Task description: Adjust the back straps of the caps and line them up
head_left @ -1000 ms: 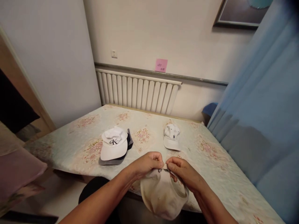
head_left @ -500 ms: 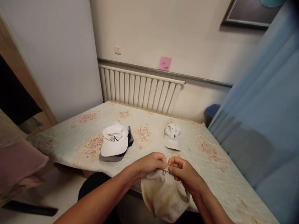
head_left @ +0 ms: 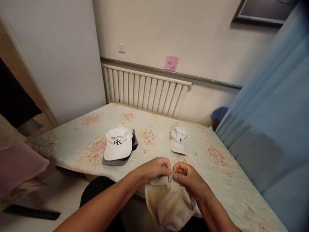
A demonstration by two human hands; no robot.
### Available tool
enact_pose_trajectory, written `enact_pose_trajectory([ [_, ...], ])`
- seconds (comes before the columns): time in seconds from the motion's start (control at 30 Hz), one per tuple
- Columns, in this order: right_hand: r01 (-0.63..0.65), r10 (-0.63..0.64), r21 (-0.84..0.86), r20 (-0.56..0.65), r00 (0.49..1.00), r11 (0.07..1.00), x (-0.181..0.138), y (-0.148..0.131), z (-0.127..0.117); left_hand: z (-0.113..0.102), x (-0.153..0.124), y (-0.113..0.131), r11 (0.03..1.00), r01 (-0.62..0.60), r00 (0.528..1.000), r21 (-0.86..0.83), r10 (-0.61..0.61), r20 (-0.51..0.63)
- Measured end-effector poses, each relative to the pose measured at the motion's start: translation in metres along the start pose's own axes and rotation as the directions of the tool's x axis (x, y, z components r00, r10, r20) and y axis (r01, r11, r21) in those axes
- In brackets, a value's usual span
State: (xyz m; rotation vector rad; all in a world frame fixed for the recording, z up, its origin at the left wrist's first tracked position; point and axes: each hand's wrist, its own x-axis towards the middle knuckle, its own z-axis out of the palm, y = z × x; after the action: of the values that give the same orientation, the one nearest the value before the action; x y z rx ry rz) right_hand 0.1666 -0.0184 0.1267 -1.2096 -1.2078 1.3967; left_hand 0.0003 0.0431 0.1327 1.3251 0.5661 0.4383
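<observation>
A stained beige cap hangs upside down over the near edge of the table, held by both hands. My left hand pinches its back strap from the left. My right hand pinches the strap from the right, at a small metal buckle between the fingertips. Both hands are closed and meet at the buckle. On the table behind them lie a white cap with a dark logo, stacked on a grey cap, and a smaller white cap.
The table carries a pale floral cloth. A white radiator runs along the back wall under a pink sticky note. A blue curtain hangs on the right. A pink cushion lies at the left.
My hands stay pinched on the beige cap's strap; the buckle now shows more plainly between the fingertips. The view has shifted slightly down and to the left.
</observation>
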Motion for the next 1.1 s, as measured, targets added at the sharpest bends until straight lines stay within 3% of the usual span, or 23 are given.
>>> enact_pose_trajectory([
  [0.33,0.008,-0.009,0.014,0.039,0.999,1.0,0.002,0.008,-0.009,-0.011,-0.001,-0.006,0.998,-0.056,0.998,-0.004,0.056,0.002],
  [0.53,0.019,-0.021,0.023,0.075,0.997,1.0,0.004,0.015,-0.014,-0.021,-0.003,-0.01,0.998,0.059,0.989,-0.023,-0.055,0.135],
  [0.67,0.028,-0.03,0.017,0.117,0.993,0.999,0.005,0.017,-0.014,-0.021,-0.002,-0.014,0.994,0.101,0.986,0.029,-0.104,0.13],
  [0.87,0.048,-0.022,-0.123,0.205,0.979,0.991,0.004,0.012,-0.015,-0.015,-0.001,-0.016,0.982,0.173,0.979,0.073,-0.179,0.1],
  [1.1,0.087,-0.025,-0.225,0.264,0.964,0.971,-0.002,0.001,-0.008,-0.018,-0.003,-0.018,0.987,0.143,0.98,0.08,-0.152,0.127],
])
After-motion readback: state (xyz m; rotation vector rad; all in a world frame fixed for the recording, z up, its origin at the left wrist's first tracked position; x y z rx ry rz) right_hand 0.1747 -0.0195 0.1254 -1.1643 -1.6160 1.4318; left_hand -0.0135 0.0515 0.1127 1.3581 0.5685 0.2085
